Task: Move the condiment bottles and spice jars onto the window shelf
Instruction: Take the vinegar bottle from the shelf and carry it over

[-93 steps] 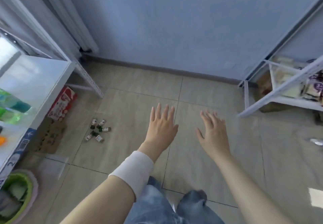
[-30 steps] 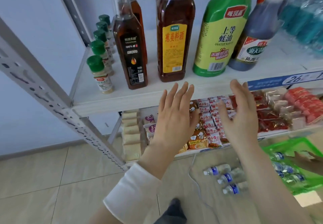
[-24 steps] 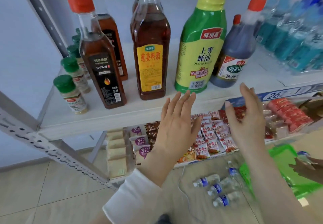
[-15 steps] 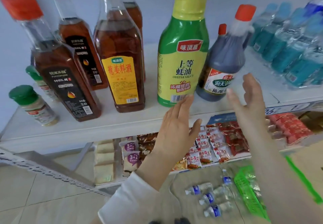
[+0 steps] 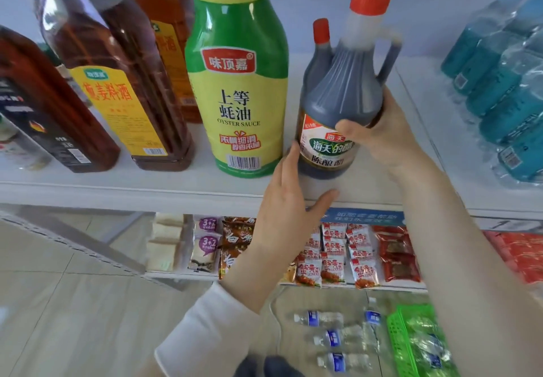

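Observation:
A dark vinegar bottle [image 5: 343, 88] with a red cap and a side handle stands on the white shelf [image 5: 176, 188]. My right hand [image 5: 382, 135] grips its body, thumb across the label. My left hand [image 5: 289, 200] is flat, its fingertips touching the bottle's lower left side. A second, smaller dark bottle [image 5: 318, 50] stands right behind it. To the left stand a green oyster sauce bottle [image 5: 238, 82], a brown cooking wine bottle [image 5: 117, 82] and a dark sesame oil bottle [image 5: 44, 112].
Shrink-wrapped blue bottles [image 5: 505, 82] fill the shelf's right end. A lower shelf holds snack packets [image 5: 335, 256]. Small water bottles [image 5: 332, 338] and a green basket [image 5: 411, 344] lie on the tiled floor below.
I turned from the floor toward the shelf and came close. Both hands rose from below the shelf edge; the right now grips the vinegar bottle and the left touches it.

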A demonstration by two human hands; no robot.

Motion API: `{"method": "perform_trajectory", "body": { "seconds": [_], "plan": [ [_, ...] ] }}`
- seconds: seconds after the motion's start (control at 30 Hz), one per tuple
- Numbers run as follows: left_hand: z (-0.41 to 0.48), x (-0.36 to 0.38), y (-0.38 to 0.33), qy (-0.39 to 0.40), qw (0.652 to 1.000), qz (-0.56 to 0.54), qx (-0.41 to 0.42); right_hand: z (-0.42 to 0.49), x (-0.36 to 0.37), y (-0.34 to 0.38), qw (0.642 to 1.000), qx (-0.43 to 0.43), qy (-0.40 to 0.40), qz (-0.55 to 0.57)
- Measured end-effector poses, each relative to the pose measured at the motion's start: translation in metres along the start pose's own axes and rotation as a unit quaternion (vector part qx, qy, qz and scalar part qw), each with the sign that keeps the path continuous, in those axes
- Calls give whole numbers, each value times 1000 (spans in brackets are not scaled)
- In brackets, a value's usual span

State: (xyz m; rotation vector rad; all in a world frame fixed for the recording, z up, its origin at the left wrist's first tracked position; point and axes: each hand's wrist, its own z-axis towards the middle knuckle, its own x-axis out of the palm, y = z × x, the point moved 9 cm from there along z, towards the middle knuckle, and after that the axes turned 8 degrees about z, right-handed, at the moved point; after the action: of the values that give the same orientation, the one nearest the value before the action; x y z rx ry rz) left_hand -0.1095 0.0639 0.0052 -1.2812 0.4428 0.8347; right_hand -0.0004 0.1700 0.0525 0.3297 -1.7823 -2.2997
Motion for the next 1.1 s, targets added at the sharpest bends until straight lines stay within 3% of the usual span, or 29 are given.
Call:
{"method": "perform_trajectory", "body": {
  "seconds": [0.17, 0.43, 0.57, 0.67, 0.83, 1.1],
  "plan": [
    [4, -1, 1, -23, 999, -26, -37, 1, -1, -2, 999, -9, -33, 30],
    [-13, -8, -5, -29, 998, -46, -24, -29, 2, 9, 996, -17, -49, 78],
    [-30, -17, -4, 8, 993, -114, -28, -50, 20, 23, 986, 1, -26, 165],
    [-47, -33, -2, 54, 983, -170, -33, -69, 43, 40, 986, 2, 2, 168],
    [-89, -73, 30, 92, 965, -239, -62, -100, 111, 55, 984, 29, 55, 168],
    [-200, -193, 139, -16, 949, -266, -165, -157, 308, 58, 956, 79, 192, 206]
  ]
}}
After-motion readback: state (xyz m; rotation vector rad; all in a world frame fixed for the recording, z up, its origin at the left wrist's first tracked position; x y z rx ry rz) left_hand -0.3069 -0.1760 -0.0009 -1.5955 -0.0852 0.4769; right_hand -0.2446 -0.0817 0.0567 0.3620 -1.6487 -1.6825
